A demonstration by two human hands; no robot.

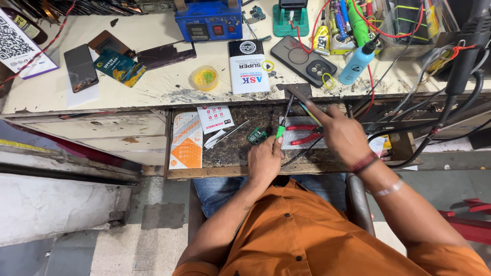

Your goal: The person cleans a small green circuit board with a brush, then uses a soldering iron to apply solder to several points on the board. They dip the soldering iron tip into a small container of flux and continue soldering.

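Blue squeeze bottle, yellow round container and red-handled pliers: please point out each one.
Blue squeeze bottle [356,65], head view, middle of its body.
Yellow round container [205,78], head view, its centre.
Red-handled pliers [305,134], head view, between its handles.

On the surface [153,87], at the back: power supply [208,19], with a phone stand [290,19] to its right. Nearer the front edge, left to right: phone [81,67], small tub [204,78], flat box [248,66], phone case [303,60], squeeze bottle [358,62]. Below the front edge, an open drawer [235,148]. In it, packets [186,140] at left, a small circuit board [257,135] centre, pliers [306,134] right. Left hand [265,161] beside the board, seemingly holding a screwdriver [283,121]; right hand [343,134] over the pliers.
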